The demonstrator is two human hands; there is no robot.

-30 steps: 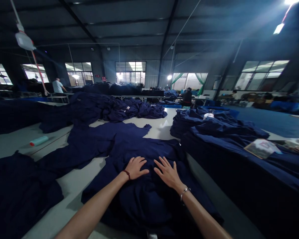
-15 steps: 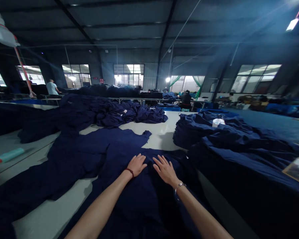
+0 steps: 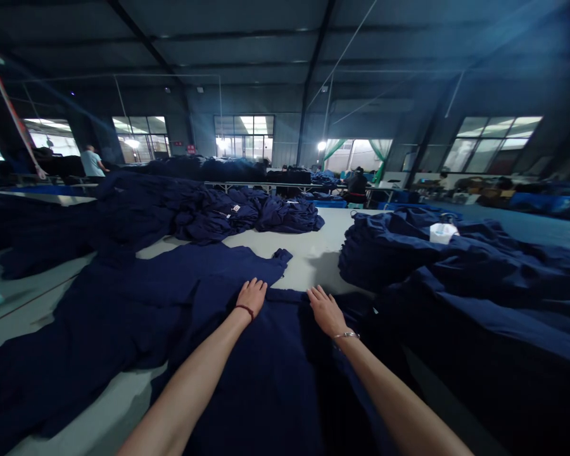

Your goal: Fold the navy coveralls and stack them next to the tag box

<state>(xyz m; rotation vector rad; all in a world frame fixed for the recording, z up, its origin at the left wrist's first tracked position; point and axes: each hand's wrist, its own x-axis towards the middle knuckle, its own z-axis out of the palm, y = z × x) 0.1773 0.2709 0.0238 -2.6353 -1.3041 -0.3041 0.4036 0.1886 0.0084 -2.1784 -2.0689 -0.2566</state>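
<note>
My left hand [image 3: 251, 295] and right hand [image 3: 326, 310] rest palm-down, level, on far edge of dark navy cloth garment [image 3: 266, 373], flat on grey table [image 3: 313, 253], long axis away from me; can't tell if pinching.

left hand [image 3: 251, 296] and right hand [image 3: 326, 310] touch the navy garment [image 3: 275, 373].

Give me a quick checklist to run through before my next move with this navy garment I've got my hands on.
1. Left hand on the far edge of the garment: ok.
2. Right hand on the same edge: ok.
3. Fingers gripping rather than just pressing: cannot tell.
4. Garment smooth between the arms: ok.
5. Stack of garments at right apart from the right hand: ok.
6. Spread garment at left not overlapping this one: cannot tell, both dark.
</note>
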